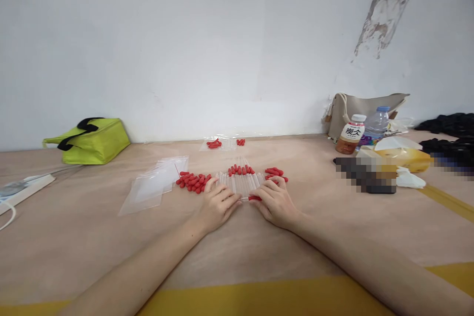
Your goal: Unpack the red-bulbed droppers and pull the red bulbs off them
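Several clear plastic tubes lie side by side in a row on the tan table, some with red caps at their far ends. My left hand rests with curled fingers on the row's near left end. My right hand lies at the near right end, its fingers closed around a red cap. A heap of loose red caps lies left of the tubes. A smaller group of red caps lies to the right.
Clear zip bags lie to the left, another bag with red caps near the wall. A lime-green bag stands far left. Bottles, a beige pouch and clutter fill the right. A white power strip lies at the left edge.
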Demonstrator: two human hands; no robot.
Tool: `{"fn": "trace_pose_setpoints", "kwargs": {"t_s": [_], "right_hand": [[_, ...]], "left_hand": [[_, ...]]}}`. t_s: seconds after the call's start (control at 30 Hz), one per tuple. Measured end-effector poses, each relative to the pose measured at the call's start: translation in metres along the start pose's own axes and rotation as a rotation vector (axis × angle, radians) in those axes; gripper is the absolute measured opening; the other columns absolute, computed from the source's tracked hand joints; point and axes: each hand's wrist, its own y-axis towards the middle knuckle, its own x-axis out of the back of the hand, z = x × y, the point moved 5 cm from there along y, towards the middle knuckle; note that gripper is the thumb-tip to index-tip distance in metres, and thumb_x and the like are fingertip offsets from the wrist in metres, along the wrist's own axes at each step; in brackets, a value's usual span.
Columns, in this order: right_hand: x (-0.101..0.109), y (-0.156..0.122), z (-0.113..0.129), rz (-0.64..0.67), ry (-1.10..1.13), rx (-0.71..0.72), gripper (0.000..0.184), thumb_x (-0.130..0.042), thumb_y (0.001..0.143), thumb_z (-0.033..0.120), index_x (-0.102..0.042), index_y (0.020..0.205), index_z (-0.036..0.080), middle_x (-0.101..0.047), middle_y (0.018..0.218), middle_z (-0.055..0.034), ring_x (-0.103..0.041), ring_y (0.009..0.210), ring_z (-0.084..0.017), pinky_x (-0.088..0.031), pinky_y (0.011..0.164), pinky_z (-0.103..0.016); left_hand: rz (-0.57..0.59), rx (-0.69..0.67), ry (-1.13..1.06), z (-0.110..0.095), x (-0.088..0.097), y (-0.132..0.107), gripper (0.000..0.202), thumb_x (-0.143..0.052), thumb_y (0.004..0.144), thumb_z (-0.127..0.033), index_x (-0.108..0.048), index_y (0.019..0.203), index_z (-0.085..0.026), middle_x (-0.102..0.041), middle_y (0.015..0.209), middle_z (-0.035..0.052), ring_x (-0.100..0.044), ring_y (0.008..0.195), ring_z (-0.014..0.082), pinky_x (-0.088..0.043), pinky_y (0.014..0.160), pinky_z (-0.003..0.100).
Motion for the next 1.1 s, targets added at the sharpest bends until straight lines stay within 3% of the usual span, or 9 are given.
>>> {"fn": "trace_pose_setpoints", "kwargs": {"t_s": [0.17, 0.43, 0.73, 0.9, 1.0, 1.1], "right_hand": [[-0.001, -0.003, 0.000, 0.025, -0.021, 0.039, 0.017, -0.051, 0.083, 0.032, -0.063, 0.078, 0.021, -0.057, 0.062, -0.0001, -0.045, 0.070, -0.014, -0.022, 0.081, -0.035], [0.002, -0.002, 0.005, 0.050, -0.028, 0.082, 0.019, -0.050, 0.082, 0.028, -0.061, 0.068, 0.022, -0.054, 0.058, 0.0028, -0.044, 0.071, -0.013, -0.017, 0.086, -0.038], [0.003, -0.004, 0.005, 0.063, 0.026, 0.091, 0.015, -0.049, 0.082, 0.022, -0.063, 0.076, 0.025, -0.055, 0.058, 0.0039, -0.046, 0.074, -0.013, -0.016, 0.088, -0.039], [0.009, -0.006, 0.003, 0.050, 0.063, 0.068, 0.014, -0.050, 0.081, 0.024, -0.064, 0.078, 0.026, -0.056, 0.058, 0.0036, -0.047, 0.073, -0.013, -0.017, 0.090, -0.041], [0.014, -0.010, -0.011, 0.004, 0.067, -0.009, 0.014, -0.052, 0.081, 0.026, -0.064, 0.075, 0.025, -0.057, 0.059, 0.0025, -0.049, 0.074, -0.014, -0.021, 0.090, -0.042], [0.017, -0.013, -0.036, -0.068, 0.149, -0.190, 0.015, -0.052, 0.081, 0.029, -0.065, 0.077, 0.023, -0.061, 0.070, -0.0011, -0.053, 0.076, -0.015, -0.031, 0.085, -0.039]], "left_hand": [[0.002, 0.005, 0.026, 0.000, 0.003, -0.003, 0.016, -0.048, 0.084, -0.023, -0.063, 0.082, -0.022, -0.062, 0.066, -0.0007, -0.050, 0.070, 0.0143, -0.029, 0.088, 0.041], [0.020, 0.007, -0.005, -0.001, 0.006, -0.006, 0.016, -0.048, 0.084, -0.024, -0.064, 0.082, -0.023, -0.062, 0.064, -0.0011, -0.050, 0.070, 0.0149, -0.026, 0.088, 0.042], [0.005, 0.006, -0.035, 0.000, 0.007, -0.008, 0.016, -0.049, 0.083, -0.023, -0.064, 0.084, -0.024, -0.062, 0.064, -0.0011, -0.050, 0.071, 0.0142, -0.029, 0.086, 0.039], [0.008, -0.012, -0.068, -0.003, 0.006, -0.010, 0.017, -0.046, 0.085, -0.021, -0.063, 0.083, -0.021, -0.061, 0.066, 0.0007, -0.051, 0.065, 0.0128, -0.035, 0.072, 0.032], [-0.062, 0.069, -0.124, 0.008, 0.011, -0.013, 0.018, -0.044, 0.085, -0.020, -0.062, 0.085, -0.020, -0.061, 0.069, 0.0019, -0.052, 0.066, 0.0129, -0.038, 0.067, 0.029], [-0.147, 0.254, -0.176, 0.029, 0.015, -0.015, 0.021, -0.041, 0.087, -0.021, -0.061, 0.093, -0.020, -0.057, 0.077, 0.0035, -0.053, 0.071, 0.0135, -0.042, 0.066, 0.027]]}}
